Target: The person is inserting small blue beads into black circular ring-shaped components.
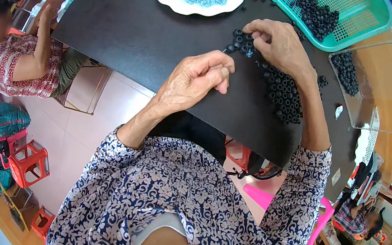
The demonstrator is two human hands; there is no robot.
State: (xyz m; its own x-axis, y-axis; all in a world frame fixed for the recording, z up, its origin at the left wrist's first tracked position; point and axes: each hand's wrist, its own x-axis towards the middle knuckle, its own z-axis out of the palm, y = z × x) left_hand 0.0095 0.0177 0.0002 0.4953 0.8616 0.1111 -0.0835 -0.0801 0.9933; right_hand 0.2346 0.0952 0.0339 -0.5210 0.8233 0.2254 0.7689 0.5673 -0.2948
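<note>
My left hand (196, 80) is closed in a pinch over the dark table, its thumb pressed to the bent index finger. Whatever lies in that pinch is too small to make out. Just past its fingertips sits a small cluster of black, round, bead-like pieces with holes (238, 40), with a tiny blue, shiny bit (249, 53) beside them. My right hand (282, 47) curls over the right side of this cluster, fingertips bent down to the pieces; what they grip is hidden. Under my right wrist spreads a larger heap of the same black pieces (284, 94).
A scalloped white plate (181, 9) of small pale-blue pieces stands at the far side. Beyond my right hand are a green basket (360, 39) and a clear bin (391, 106), both holding black pieces. Another person (26, 58) sits at the left; red stools (27, 164) stand behind.
</note>
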